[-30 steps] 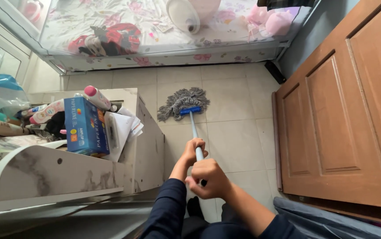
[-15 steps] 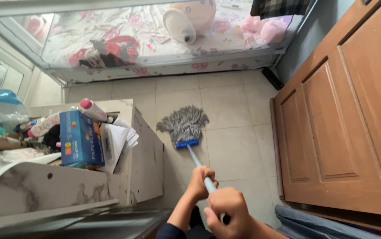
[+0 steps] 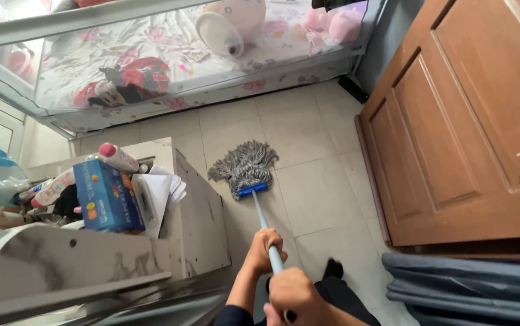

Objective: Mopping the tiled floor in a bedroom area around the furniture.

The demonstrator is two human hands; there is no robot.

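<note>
In the head view, the left hand (image 3: 264,249) and right hand (image 3: 296,296) are both closed tight around the blue mop handle (image 3: 264,223), the left farther down the shaft. The grey mop head (image 3: 245,166) lies on the tiled floor (image 3: 320,193) at twelve o'clock from the hands, just beside the marble-pattern cabinet (image 3: 196,211). Mopping looks under way mid-stroke; the next stroke calls for a steady two-handed grip, keeping clear of the wooden door (image 3: 453,121) at three o'clock.

Right hand (image 3: 296,297) cut off by the bottom edge, its grip on the mop handle (image 3: 266,229) only partly visible. Handle's upper end hidden behind both hands. Left hand (image 3: 264,250) covers a section of the shaft. Wooden door (image 3: 471,121) cropped at the right and top edges; bed (image 3: 169,66) cropped at top
</note>
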